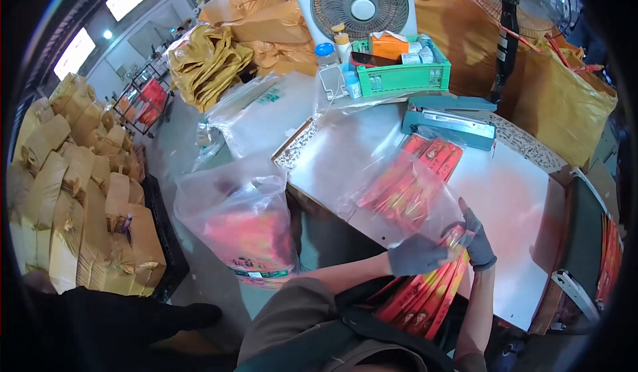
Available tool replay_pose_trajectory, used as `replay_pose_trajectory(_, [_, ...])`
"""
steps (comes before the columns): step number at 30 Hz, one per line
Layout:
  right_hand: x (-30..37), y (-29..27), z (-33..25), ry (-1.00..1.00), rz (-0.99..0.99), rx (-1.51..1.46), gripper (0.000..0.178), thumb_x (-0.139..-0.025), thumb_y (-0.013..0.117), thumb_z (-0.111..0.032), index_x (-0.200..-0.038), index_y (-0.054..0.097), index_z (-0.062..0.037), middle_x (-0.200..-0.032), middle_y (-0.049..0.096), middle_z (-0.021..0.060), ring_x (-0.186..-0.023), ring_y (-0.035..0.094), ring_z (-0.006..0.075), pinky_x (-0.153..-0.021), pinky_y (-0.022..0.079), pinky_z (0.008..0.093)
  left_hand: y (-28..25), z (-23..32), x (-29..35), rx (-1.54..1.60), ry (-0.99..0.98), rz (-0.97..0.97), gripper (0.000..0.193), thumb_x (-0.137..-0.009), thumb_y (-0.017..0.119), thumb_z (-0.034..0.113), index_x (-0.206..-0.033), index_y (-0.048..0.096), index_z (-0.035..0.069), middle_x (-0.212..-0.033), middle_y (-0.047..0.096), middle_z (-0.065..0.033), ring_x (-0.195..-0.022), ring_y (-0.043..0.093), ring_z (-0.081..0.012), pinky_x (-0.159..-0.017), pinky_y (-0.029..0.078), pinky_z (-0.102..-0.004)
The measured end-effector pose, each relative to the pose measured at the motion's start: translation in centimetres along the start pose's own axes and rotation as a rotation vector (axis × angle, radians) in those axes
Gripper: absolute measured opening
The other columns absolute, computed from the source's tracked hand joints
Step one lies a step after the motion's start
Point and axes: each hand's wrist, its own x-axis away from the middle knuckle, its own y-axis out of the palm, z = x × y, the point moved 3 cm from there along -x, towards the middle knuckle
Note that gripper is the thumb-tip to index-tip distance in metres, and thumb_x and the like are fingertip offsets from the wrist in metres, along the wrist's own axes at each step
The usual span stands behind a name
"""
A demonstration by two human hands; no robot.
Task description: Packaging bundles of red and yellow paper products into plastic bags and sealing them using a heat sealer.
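Observation:
My left hand (417, 255) and my right hand (480, 240), both in grey gloves, close round the upper end of a bundle of long, slim red-and-yellow packets (428, 292). The bundle slants down toward my lap, its lower ends spread apart. One finger of my right hand points up past the packets. Just beyond my hands, a clear plastic bag (362, 187) lies on the white table (508, 206), and more red packets (405, 196) show in and under it. The bag's near edge reaches close to my hands, but whether they touch it I cannot tell.
Behind the packets sits a teal heat sealer (448, 123), with a green basket (405, 78) of small items beyond. A clear sack of red packets (249, 232) stands left of the table. Wrapped parcels (86, 192) are piled far left; fans (362, 8) stand at the back.

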Motion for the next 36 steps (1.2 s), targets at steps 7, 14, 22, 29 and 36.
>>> replay_pose_trajectory(7, [-0.5, -2.3, 6.1, -0.238, 0.278, -0.168, 0.093, -0.080, 0.068, -0.042, -0.147, 0.012, -0.0114, -0.125, 0.050, 0.0172, -0.103, 0.057, 0.0223, -0.090, 0.046, 0.0343, 0.4, -2.5, 1.0, 0.084, -0.098, 0.036, 0.024, -0.082, 0.065, 0.026, -0.089, 0.052, 0.007, -0.076, 0.056, -0.0071, -0.065, 0.057, -0.0212, -0.061, 0.046, -0.0332])
replay_pose_trajectory(14, [9.7, 2.3, 11.2, 0.019, 0.320, -0.270, 0.083, -0.086, 0.053, -0.054, -0.142, 0.020, -0.0022, -0.133, 0.041, 0.0135, -0.119, 0.045, 0.0250, -0.101, 0.038, 0.0387, 1.6, -0.3, 7.2, 0.319, -0.290, 0.042, 0.029, -0.080, 0.071, 0.020, -0.077, 0.046, 0.006, -0.068, 0.045, -0.0042, -0.061, 0.042, -0.0126, -0.057, 0.040, -0.0291])
replay_pose_trajectory(22, [12.2, 8.1, 8.3, 0.104, 0.268, -0.063, 0.067, -0.085, 0.065, -0.021, -0.138, 0.030, -0.0015, -0.131, 0.044, 0.0110, -0.120, 0.042, 0.0182, -0.101, 0.035, 0.0337, 1.1, -2.8, 8.0, -0.050, -0.272, 0.281, 0.033, -0.086, 0.061, 0.025, -0.064, 0.048, 0.003, -0.056, 0.042, -0.0163, -0.049, 0.044, -0.0307, -0.048, 0.037, -0.0373])
replay_pose_trajectory(29, [10.4, 6.4, 7.6, -0.057, 0.238, 0.147, 0.066, -0.093, 0.053, -0.027, -0.143, 0.019, -0.0005, -0.136, 0.039, 0.0095, -0.125, 0.036, 0.0170, -0.106, 0.028, 0.0322, 1.5, 4.2, 2.8, -0.353, 0.317, -0.124, 0.011, -0.076, 0.065, 0.018, -0.079, 0.056, 0.011, -0.072, 0.053, -0.0047, -0.072, 0.053, -0.0235, -0.065, 0.043, -0.0364])
replay_pose_trajectory(36, [14.0, 8.0, 10.9, -0.060, 0.420, 0.212, 0.068, -0.093, 0.049, -0.037, -0.143, 0.020, -0.0001, -0.139, 0.036, 0.0123, -0.127, 0.035, 0.0208, -0.104, 0.030, 0.0338, -0.7, 3.8, 7.3, -0.287, 0.131, -0.348, 0.019, -0.071, 0.069, 0.026, -0.076, 0.058, 0.011, -0.075, 0.053, -0.0040, -0.078, 0.053, -0.0229, -0.070, 0.044, -0.0362])
